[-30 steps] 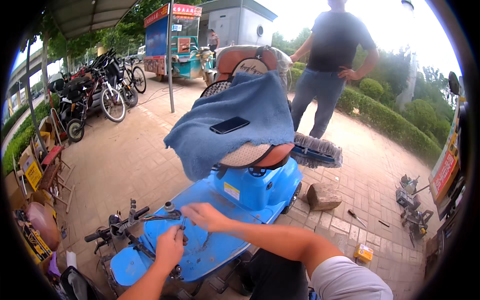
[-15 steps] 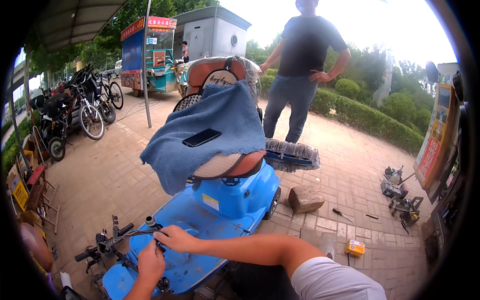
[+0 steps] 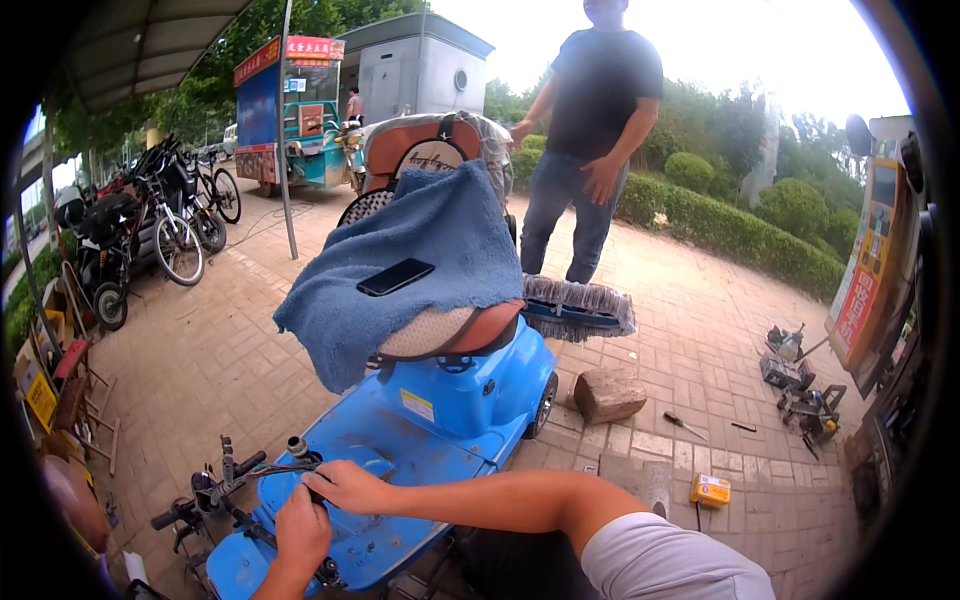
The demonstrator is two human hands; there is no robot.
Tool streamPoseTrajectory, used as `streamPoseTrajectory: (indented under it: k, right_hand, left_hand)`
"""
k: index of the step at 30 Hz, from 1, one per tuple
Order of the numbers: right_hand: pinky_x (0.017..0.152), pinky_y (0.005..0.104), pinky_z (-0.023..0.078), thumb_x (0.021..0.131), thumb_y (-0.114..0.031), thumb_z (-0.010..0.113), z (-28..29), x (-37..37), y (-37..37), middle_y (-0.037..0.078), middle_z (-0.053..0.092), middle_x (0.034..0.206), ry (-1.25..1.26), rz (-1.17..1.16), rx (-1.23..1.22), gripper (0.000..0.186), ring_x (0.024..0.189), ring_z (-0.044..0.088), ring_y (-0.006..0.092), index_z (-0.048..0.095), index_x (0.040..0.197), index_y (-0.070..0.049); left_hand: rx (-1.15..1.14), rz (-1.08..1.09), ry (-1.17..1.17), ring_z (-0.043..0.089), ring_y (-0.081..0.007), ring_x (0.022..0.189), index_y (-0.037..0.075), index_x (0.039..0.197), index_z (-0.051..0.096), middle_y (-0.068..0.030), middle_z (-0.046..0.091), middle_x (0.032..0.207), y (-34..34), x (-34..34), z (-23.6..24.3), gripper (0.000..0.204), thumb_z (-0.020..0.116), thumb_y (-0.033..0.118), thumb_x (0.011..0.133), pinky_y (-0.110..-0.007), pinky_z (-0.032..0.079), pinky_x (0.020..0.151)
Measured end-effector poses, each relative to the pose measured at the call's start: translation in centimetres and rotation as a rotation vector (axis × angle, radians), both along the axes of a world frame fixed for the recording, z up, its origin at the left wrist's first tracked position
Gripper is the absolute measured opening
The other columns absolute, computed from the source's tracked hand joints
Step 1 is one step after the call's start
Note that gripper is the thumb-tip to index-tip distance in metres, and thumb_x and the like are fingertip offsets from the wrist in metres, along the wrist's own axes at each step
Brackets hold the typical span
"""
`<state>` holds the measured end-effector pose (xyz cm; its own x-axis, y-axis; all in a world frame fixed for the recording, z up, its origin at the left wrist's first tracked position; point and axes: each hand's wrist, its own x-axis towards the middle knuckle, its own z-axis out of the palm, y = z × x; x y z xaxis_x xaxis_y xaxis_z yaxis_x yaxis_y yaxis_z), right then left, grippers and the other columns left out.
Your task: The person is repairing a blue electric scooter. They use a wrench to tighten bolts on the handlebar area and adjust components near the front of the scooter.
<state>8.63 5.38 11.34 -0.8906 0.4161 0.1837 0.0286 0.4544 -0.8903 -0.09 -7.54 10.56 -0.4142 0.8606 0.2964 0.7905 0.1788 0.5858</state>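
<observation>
Both my hands are together over the front of a blue electric scooter (image 3: 420,455) with its steering parts exposed. My right hand (image 3: 348,488) pinches the end of a bundle of thin wires (image 3: 272,468) that comes from the handlebar (image 3: 212,492). Just below it, my left hand (image 3: 302,523) is closed with the thumb up, touching the right fingers. The exact wire ends between the fingers are too small to make out. An upright metal steering tube (image 3: 297,446) stands beside the wires.
A blue towel (image 3: 420,225) with a black phone (image 3: 396,277) covers the scooter seat. A person (image 3: 600,120) stands behind it. On the brick paving lie a wood block (image 3: 609,396), a screwdriver (image 3: 684,426), a yellow box (image 3: 710,490) and tools (image 3: 812,408). Bicycles (image 3: 178,225) stand left.
The standing person's hand has dropped from the hip to the front of the thigh. My hands stay at the wires with only slight shifts. The view has turned slightly.
</observation>
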Motion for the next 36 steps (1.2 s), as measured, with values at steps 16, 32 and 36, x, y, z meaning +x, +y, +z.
streamPoseTrajectory:
  k: [16, 32, 36]
  right_hand:
    - [0.049, 0.0340, 0.037, 0.096, -0.032, 0.046, -0.1, 0.0, -0.3, 0.008, 0.052, 0.057, -0.022, 0.003, -0.179, 0.042, 0.052, 0.048, 0.0150, 0.054, 0.072, 0.001]
    - [0.047, 0.0327, 0.035, 0.096, -0.033, 0.045, -0.5, 0.1, 0.2, 0.005, 0.048, 0.055, -0.053, 0.013, -0.181, 0.042, 0.051, 0.044, 0.0131, 0.053, 0.070, 0.000]
    - [0.047, 0.0324, 0.035, 0.096, -0.032, 0.045, -0.5, 0.0, 0.1, 0.005, 0.048, 0.055, -0.065, 0.022, -0.200, 0.043, 0.051, 0.043, 0.0127, 0.052, 0.069, 0.000]
  left_hand:
    - [0.066, -0.019, 0.061, 0.053, -0.0453, 0.070, -0.002, 0.086, 0.047, -0.0248, 0.056, 0.077, 0.2, 0.0, -0.2, 0.011, 0.047, 0.008, 0.082, -0.055, 0.039, 0.061]
    - [0.027, -0.029, 0.123, 0.055, -0.0436, 0.068, -0.002, 0.091, 0.049, -0.0244, 0.058, 0.077, 0.0, 0.1, 0.1, 0.014, 0.048, 0.009, 0.082, -0.053, 0.042, 0.060]
    - [0.041, -0.018, 0.125, 0.055, -0.0439, 0.068, -0.002, 0.089, 0.050, -0.0245, 0.057, 0.076, -0.1, -0.1, -0.5, 0.013, 0.048, 0.009, 0.082, -0.053, 0.043, 0.060]
